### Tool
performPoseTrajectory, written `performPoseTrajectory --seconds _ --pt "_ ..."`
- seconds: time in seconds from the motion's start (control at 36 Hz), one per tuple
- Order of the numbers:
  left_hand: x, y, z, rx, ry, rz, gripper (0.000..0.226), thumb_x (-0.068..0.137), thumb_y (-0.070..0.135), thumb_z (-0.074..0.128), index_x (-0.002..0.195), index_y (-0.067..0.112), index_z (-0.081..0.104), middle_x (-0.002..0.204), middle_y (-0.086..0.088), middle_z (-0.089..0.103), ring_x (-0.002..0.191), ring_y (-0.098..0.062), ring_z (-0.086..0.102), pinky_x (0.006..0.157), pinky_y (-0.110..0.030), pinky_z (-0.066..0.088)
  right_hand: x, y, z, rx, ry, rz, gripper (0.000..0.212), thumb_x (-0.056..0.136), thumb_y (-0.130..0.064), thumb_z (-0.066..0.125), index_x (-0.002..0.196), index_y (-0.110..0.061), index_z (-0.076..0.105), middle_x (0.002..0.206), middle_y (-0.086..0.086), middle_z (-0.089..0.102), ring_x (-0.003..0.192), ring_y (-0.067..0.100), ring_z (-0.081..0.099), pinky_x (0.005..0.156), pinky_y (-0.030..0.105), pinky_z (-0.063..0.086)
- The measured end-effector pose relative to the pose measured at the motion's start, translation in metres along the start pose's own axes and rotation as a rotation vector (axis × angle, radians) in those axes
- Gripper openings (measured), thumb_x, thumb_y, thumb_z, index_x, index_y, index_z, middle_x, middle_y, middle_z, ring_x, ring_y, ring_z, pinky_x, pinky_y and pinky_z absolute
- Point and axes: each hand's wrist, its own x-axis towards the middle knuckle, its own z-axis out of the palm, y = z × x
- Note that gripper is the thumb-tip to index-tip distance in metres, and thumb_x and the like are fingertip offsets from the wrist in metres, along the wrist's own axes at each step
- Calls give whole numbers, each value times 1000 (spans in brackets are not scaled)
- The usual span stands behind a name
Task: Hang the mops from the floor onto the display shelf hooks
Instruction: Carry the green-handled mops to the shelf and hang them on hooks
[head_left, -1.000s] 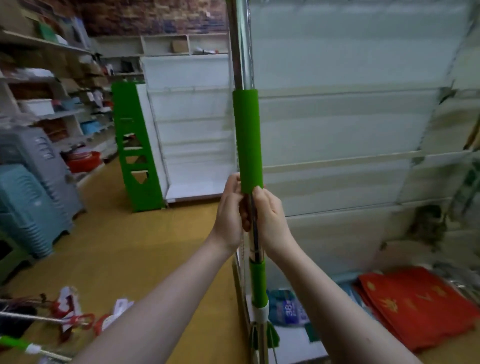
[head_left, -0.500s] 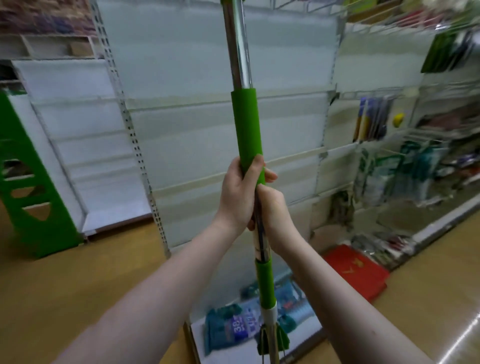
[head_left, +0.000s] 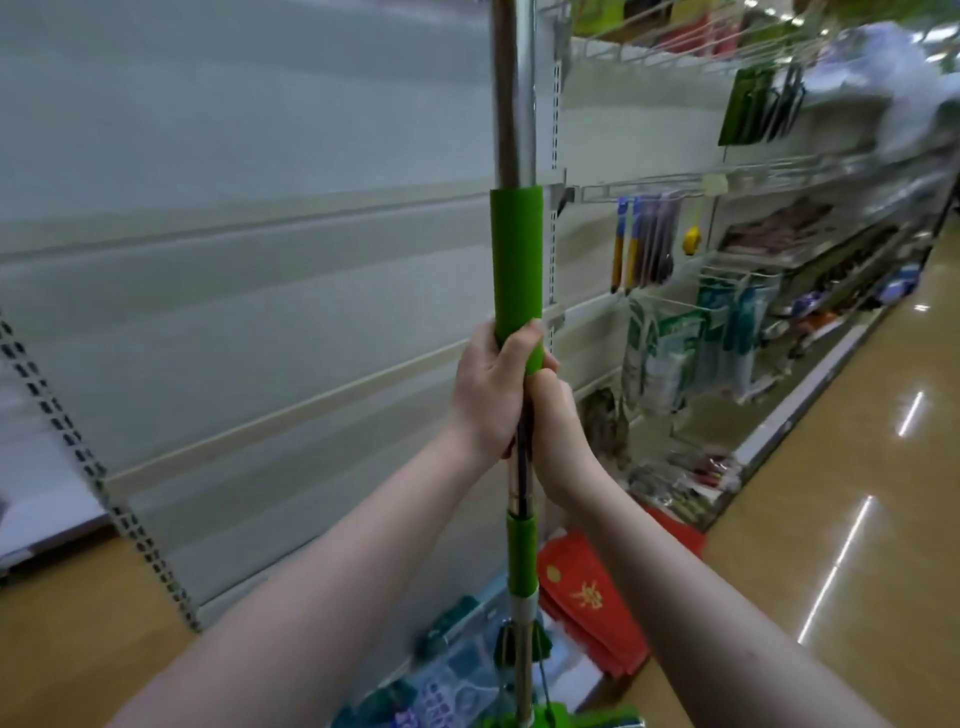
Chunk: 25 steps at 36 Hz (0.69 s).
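Since the earlier frame the view swung right along the shelf (head_left: 249, 249); the mop (head_left: 517, 270) stayed upright at centre, left hand (head_left: 491, 395) and right hand (head_left: 558, 436) both wrapped tight round it. Hanging remained undone; no hook showed

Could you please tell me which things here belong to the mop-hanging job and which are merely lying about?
Job: mop, left hand, right hand, display shelf.
Lying about: red packets, blue packs, hanging goods.

Red mats (head_left: 587, 603) beside packaged goods (head_left: 670, 353)
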Motion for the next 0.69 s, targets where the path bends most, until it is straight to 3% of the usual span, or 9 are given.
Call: performPoseTrajectory --seconds 0.11,0.19,0.31,0.36,0.44,0.5,0.61,0.69 --pt "24 -11 23 -19 -24 -5 28 70 39 56 77 12 54 62 2 60 61 -13 58 64 -26 48 30 5 -26 3 -25 -27 40 71 -28 33 79 5 55 50 13 42 44 25 41 41 26 32" --pt "46 -20 43 -33 -21 -14 20 76 27 51 84 8 54 64 0 62 61 -11 60 64 -24 49 52 7 -50 37 -63 -25 33 72 -28 33 70 0 53 41 6 42 38 18 40 38 24 31" --pt "69 -34 77 -48 14 -28 25 76 26 51 90 6 53 64 1 64 61 -12 59 63 -23 50 83 9 -88 21 -118 -2 35 72 -29 32 60 -3 50 39 5 43 39 21 40 41 28 32" --pt "79 -39 99 -73 54 -22 30 78 30 55 93 4 52 64 0 62 59 -13 58 60 -23 50 98 9 -108 29 -166 11 33 72 -29 32 59 -4 50 40 6 43 41 23 40 43 30 31" --pt "88 -47 126 -107 141 -14 55 74 55 67 91 6 49 59 0 56 52 -11 54 53 -21 47 110 10 -135 44 -224 35 31 71 -29 33 65 -4 50 45 8 40 42 20 38 42 26 30" --pt "95 -55 145 -67 215 -8 55 76 60 61 84 7 50 57 1 53 50 -11 51 52 -21 45 119 12 -154 42 -268 59 28 70 -29 33 70 -6 50 49 8 38 43 18 37 44 26 30" --pt "106 -69 171 -75 296 -31 43 86 45 51 88 3 46 60 -4 49 48 -11 48 50 -20 44 134 17 -183 43 -342 77 25 68 -27 34 67 -6 48 48 6 40 43 18 39 45 28 31" --pt "114 -71 188 -81 336 -65 32 91 34 44 91 2 45 63 -7 47 46 -9 48 48 -18 45 151 18 -199 112 -384 83 23 68 -22 34 81 -6 46 49 3 41 41 18 37 41 27 31"
